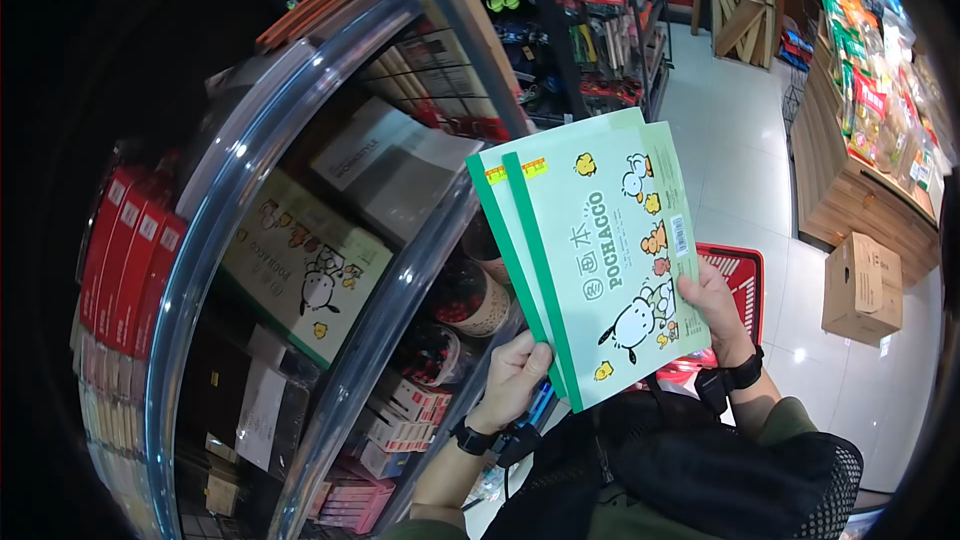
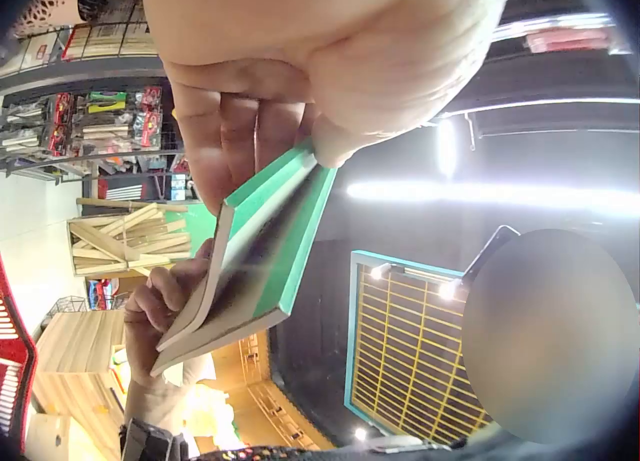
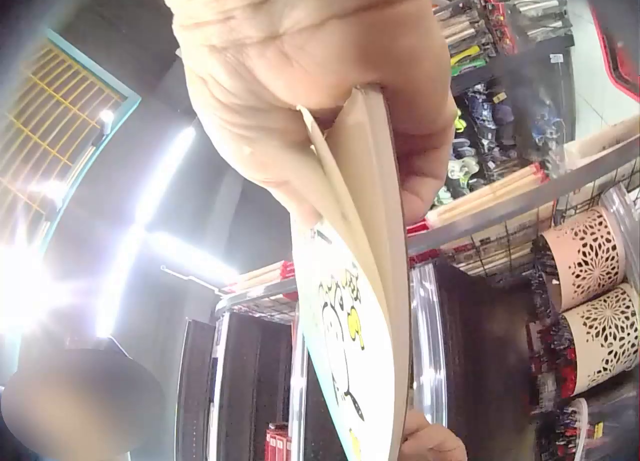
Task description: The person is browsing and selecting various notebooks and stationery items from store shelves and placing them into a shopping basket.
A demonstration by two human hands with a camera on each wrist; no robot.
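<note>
Two green-spined pads are held up together in front of the person, above a black bag (image 1: 690,460) and beside the shelf (image 1: 240,152). The front pad (image 1: 625,240) shows the word POCHACCO, a white dog with black ears and yellow chicks; it overlaps the back pad (image 1: 508,240), whose green spine shows along the left side. The left hand (image 1: 515,377) has its grip clamped on the lower spine end, thumb in front, fingers behind. In the left wrist view the two spines stand slightly apart, with a dark gap between them. The right hand (image 1: 708,302) has its grip clamped on the opposite edge, thumb on the front cover; in the right wrist view some leaves part near this hand. A similar pad (image 1: 305,270) lies on the shelf, next to a white box (image 1: 390,168). Red boxes (image 1: 130,270) stand at the shelf's far left, and patterned cups (image 1: 478,305) sit near the held pads. A red basket (image 1: 745,285) is partly hidden behind the right hand. Well beyond it, a carton (image 1: 862,285) stands on the pale floor (image 1: 740,130) by a wooden stand (image 1: 850,200) piled with packets (image 1: 870,105).
</note>
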